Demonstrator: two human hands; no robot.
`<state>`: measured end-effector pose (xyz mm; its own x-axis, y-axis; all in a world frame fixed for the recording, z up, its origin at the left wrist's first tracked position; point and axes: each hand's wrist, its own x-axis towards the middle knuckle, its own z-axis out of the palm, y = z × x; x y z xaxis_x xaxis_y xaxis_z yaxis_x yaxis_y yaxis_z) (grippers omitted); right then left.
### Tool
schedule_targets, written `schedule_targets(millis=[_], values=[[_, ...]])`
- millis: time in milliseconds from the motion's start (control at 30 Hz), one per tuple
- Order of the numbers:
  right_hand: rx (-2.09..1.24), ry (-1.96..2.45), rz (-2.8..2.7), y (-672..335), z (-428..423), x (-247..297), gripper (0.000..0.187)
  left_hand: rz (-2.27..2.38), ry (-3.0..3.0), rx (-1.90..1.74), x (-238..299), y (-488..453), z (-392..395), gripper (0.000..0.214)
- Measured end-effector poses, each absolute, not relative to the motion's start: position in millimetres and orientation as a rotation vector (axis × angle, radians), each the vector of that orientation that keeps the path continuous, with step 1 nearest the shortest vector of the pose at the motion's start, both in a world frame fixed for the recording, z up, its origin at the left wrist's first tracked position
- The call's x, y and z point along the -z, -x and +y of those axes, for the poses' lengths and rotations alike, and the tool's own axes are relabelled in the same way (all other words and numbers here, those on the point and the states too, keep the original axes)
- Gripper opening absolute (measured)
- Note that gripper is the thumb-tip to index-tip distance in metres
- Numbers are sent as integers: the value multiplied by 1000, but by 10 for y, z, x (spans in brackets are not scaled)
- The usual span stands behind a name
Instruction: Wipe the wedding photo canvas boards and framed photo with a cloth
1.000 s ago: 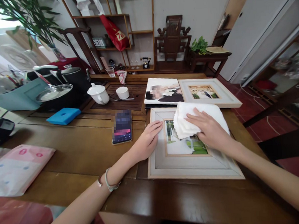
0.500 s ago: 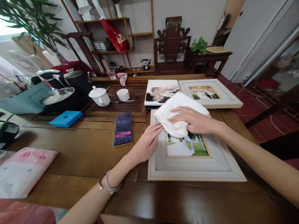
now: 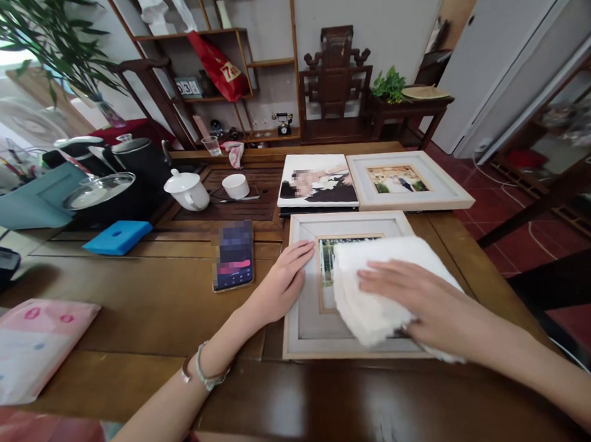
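The right hand (image 3: 431, 306) slid the white cloth (image 3: 379, 282) nearer across the frame (image 3: 306, 314).

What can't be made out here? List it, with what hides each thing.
Head view, the only one:
- Photo in the near frame: mostly covered by the white cloth and the right hand.
- Phone screen: blurred over.
- Face on the photo book: blurred.
- Pink packet: cut off by the left edge.
- Far frame picture: too small to read.
- Left hand lies flat on the near frame's left rail.
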<state>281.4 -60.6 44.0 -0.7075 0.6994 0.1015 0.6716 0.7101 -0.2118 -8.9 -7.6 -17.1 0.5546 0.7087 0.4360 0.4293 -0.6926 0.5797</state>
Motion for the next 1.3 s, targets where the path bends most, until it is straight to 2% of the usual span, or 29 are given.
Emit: schedule_targets(millis=[167, 300, 433, 600, 800, 867, 1067, 1200, 1300], values=[[67, 1348, -2531, -2838, 46, -257, 61, 915, -2375, -935, 171, 92, -68, 46], [158, 1454, -2514, -2665, 158, -283, 56, 911, -2375, -932, 169, 92, -66, 46], [-25, 1446, -2666, -2394, -262, -356, 58, 917, -2383, -945, 178, 87, -72, 45], [-416, 1043, -2866, -2304, -918, -556, 67, 913, -2396, -965, 188, 80, -72, 45], [-735, 856, -2858, -2584, -704, -735, 70, 919, -2401, -943, 189, 87, -68, 47], [-655, 956, -2834, -2706, -472, -675, 69, 927, -2398, -927, 183, 91, -70, 47], [-78, 1258, -2591, -2982, 75, -347, 67, 906, -2365, -915, 150, 91, -72, 48], [37, 1317, -2540, -2893, 54, -277, 61, 894, -2368, -927, 152, 87, -70, 48], [-16, 1237, -2638, -2698, -138, -349, 57, 900, -2373, -927, 164, 87, -68, 48]])
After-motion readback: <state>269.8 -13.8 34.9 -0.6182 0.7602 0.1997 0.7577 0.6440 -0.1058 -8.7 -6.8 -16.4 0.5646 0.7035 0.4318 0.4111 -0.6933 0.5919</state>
